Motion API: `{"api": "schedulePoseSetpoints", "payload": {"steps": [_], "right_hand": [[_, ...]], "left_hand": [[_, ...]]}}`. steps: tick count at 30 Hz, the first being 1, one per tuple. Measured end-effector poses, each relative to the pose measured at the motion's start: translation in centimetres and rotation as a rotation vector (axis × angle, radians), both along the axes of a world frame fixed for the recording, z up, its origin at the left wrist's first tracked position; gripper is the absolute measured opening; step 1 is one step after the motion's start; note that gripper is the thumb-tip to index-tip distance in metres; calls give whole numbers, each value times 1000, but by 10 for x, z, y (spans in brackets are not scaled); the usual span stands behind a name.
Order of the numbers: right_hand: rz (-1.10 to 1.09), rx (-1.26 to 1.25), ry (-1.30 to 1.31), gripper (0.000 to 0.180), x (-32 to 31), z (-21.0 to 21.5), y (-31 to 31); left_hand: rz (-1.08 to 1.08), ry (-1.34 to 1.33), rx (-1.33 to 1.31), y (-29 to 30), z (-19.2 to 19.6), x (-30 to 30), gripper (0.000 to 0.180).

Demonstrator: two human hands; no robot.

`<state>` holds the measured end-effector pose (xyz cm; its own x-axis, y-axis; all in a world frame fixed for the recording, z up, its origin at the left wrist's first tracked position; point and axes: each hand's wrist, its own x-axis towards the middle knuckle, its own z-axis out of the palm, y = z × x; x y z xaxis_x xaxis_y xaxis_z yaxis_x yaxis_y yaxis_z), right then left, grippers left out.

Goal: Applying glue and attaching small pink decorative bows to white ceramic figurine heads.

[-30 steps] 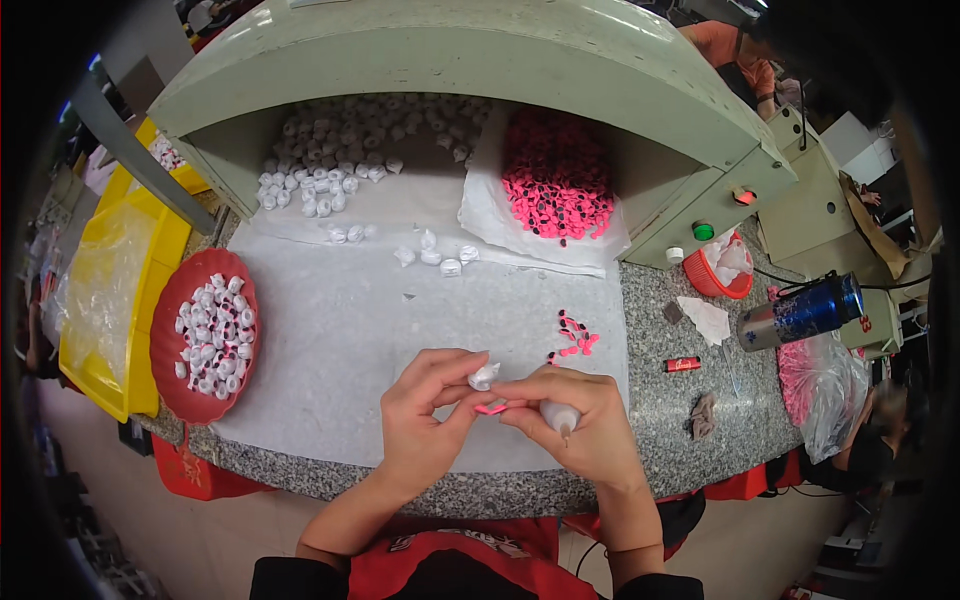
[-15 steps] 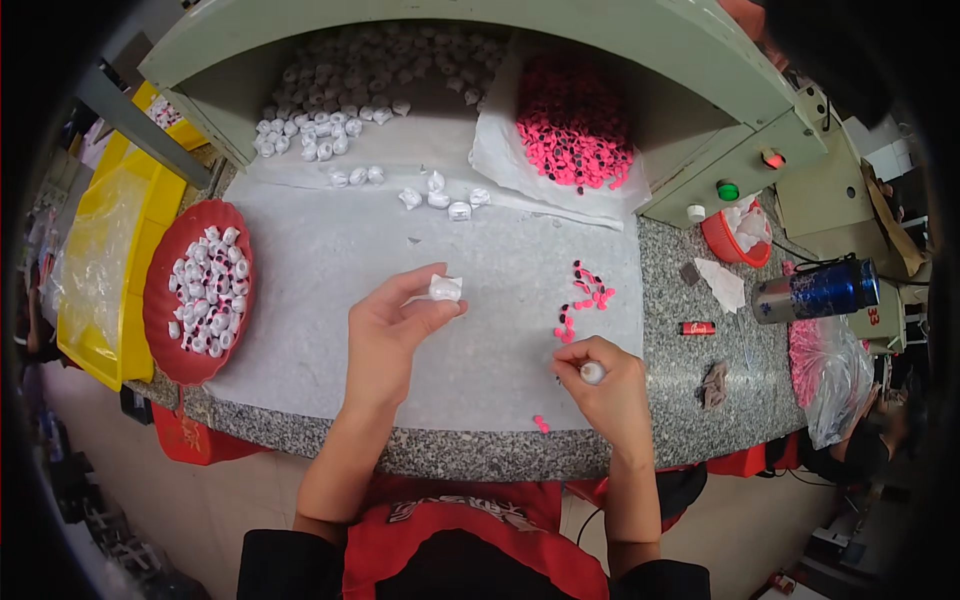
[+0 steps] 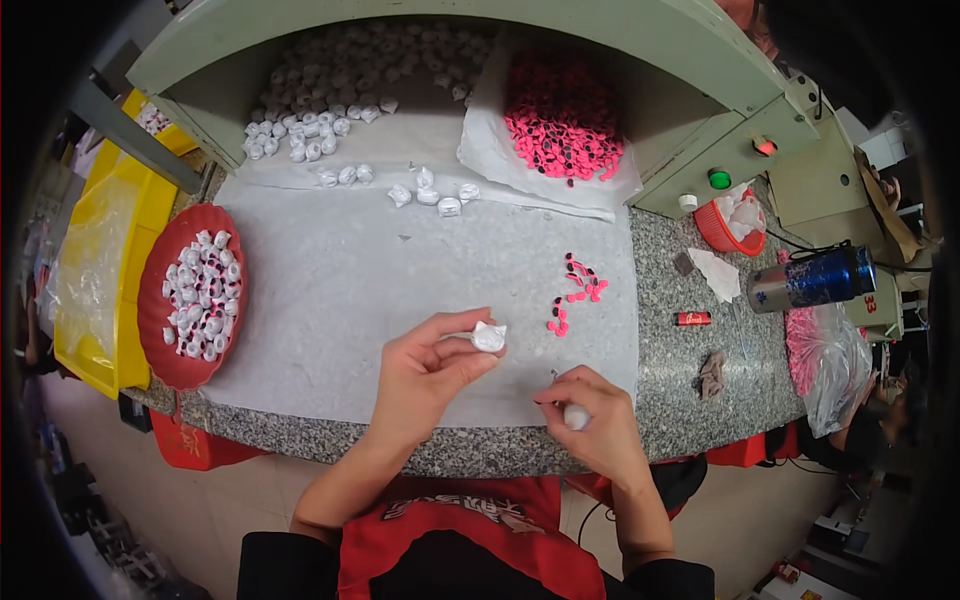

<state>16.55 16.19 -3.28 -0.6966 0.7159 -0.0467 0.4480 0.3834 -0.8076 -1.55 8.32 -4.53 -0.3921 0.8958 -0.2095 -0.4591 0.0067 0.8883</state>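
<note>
My left hand [image 3: 432, 372] pinches a small white cat-head piece [image 3: 488, 337] with pointed ears between thumb and fingers, above the paper sheet. Closed around a white, round-ended object [image 3: 576, 417] is my right hand [image 3: 598, 420], near the front edge of the table; a small dark tip shows just beyond its fingers. The rest of that object is hidden in the hand, so its kind is unclear. Beyond my right hand, small pink and black pieces [image 3: 578, 294] lie loosely on the white paper [image 3: 320, 300]. Several white pieces [image 3: 449, 207] sit farther back.
At left stand a red scalloped dish [image 3: 160, 345] of white pieces and a yellow tray [image 3: 128, 330]. A green metal housing [image 3: 690, 70] arches over heaps of white pieces and pink pieces [image 3: 565, 120]. At right are a red basket [image 3: 712, 228] and a blue flask [image 3: 815, 280].
My left hand has moved right and nearer to me with the white piece, whose ears now show. My right hand has come slightly nearer too. The pink bits by the front edge no longer show.
</note>
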Motion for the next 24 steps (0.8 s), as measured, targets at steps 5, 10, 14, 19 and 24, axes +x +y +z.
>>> {"api": "schedulePoseSetpoints", "payload": {"steps": [5, 10, 14, 19, 24], "right_hand": [[-84, -170, 327, 15, -36, 40, 2], [-82, -106, 330, 14, -45, 40, 3], [-123, -301, 350, 15, -42, 36, 10], [-254, -404, 340, 18, -46, 39, 6], [-96, -180, 403, 19, -45, 27, 9]], "left_hand": [[57, 195, 175, -4, -1, 13, 35], [69, 374, 206, -6, 6, 12, 32], [51, 451, 223, -7, 15, 12, 33], [-3, 440, 315, -8, 16, 5, 32], [67, 397, 276, -6, 17, 11, 29]]}}
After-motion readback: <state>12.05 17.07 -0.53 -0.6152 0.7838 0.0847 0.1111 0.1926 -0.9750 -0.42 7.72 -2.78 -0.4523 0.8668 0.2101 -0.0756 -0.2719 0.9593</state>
